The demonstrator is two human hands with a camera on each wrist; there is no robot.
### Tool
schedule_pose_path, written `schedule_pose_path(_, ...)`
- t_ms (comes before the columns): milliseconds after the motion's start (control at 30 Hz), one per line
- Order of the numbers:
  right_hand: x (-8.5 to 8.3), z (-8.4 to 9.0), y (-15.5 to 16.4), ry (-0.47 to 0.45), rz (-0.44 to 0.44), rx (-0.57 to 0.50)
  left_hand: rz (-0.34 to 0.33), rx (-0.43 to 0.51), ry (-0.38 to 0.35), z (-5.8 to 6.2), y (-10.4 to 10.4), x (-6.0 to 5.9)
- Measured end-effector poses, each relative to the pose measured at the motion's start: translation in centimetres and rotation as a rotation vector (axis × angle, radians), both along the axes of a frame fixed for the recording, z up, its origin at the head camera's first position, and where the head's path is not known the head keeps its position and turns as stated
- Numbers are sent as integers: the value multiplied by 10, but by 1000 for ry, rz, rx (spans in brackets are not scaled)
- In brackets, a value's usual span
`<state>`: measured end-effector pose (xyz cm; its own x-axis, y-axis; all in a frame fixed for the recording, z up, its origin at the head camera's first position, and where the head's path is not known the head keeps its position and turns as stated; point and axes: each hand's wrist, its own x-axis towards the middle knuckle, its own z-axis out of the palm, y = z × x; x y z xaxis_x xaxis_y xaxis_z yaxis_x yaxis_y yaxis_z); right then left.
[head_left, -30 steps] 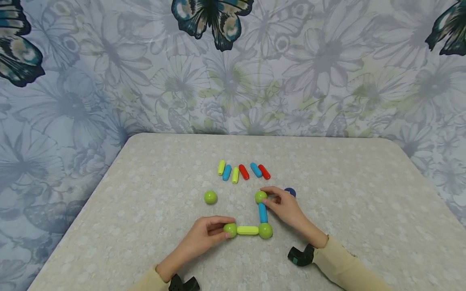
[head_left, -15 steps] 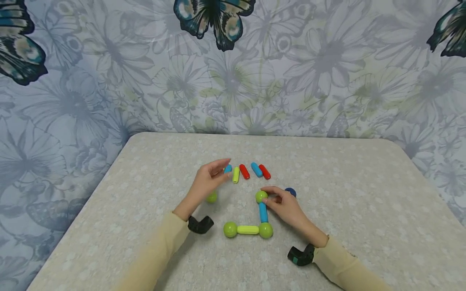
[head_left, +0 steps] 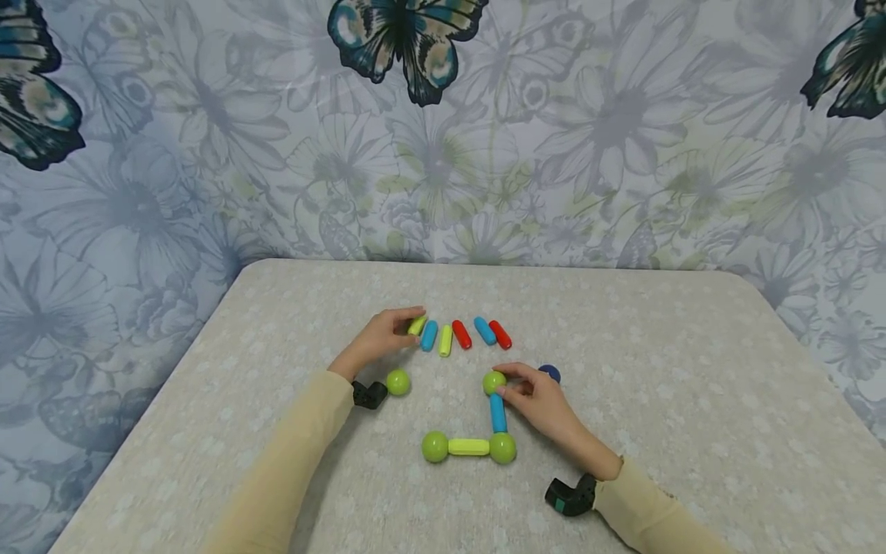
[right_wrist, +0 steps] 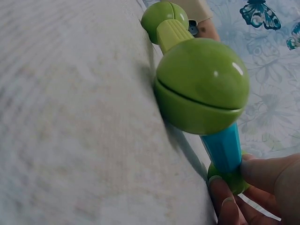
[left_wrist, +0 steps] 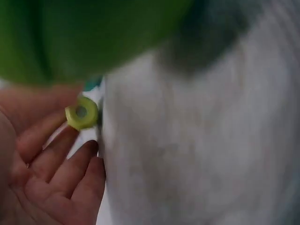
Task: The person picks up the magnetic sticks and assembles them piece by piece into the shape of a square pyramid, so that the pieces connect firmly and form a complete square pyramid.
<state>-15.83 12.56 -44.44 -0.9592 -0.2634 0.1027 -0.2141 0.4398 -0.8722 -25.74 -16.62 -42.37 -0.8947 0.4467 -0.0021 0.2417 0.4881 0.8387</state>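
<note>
A part-built frame is lying on the table (head_left: 291, 323): two green balls joined by a yellow rod (head_left: 468, 446) along the near side, and a blue rod (head_left: 497, 412) running from the right ball to a far ball (head_left: 494, 382). So two sides of what looks like a square are standing, and two seem left.

The right hand (head_left: 536, 400) is pinching the far ball, steadying it. The left hand (head_left: 379, 338) is closing its fingers on a yellow-green stick (head_left: 417, 325) at the left end of the spare row. A loose ball (head_left: 398, 382) is waiting near the left wrist, probably the fourth corner. A dark blue piece (head_left: 550, 373) is lying just right of the right hand.
</note>
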Motion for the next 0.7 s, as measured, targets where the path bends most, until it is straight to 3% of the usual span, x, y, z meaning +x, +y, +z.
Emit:
schedule_pose_path(133, 0, 0, 0, -5, 0, 6, 56, -32, 37, -3, 1, 1)
schedule_pose_path(267, 0, 0, 0, -7, -9, 17, 79, -39, 25, -3, 1, 2)
schedule_pose_path(500, 1, -1, 0, -4, -6, 8, 135, -48, 76, -9, 0, 2)
schedule_pose_path(700, 0, -2, -1, -14, -9, 6, 209, 111, -42, -11, -11, 3)
